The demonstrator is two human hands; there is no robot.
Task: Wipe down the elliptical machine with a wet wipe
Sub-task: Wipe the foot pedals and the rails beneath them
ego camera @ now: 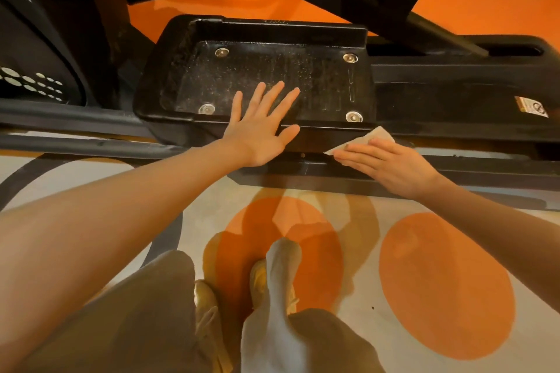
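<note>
Wiping in progress, low on the elliptical machine (439, 91). Right hand (391, 165) lies flat, fingers straight and together, pressing one wet wipe (368, 139) against the near side rail just below the near right corner of the foot pedal (257, 70). A corner of the wipe shows beyond the fingertips; the rest is under the palm. Left hand (260, 127) open, fingers spread, palm resting on the pedal's near edge, holding nothing; looks like bracing.

Progress (judgement): pedal tread is speckled with pale dust or droplets; cannot tell which, so cannot say it has been wiped. Rail under the wipe is the section in hand. Upper frame bars and far side not assessable from here; likely much left.

Counts: wipes 1; hands 2; pedals in view 1; pedal bolts (222, 52) 4, one near each corner; sticker on rail, right (531, 106) 1
</note>
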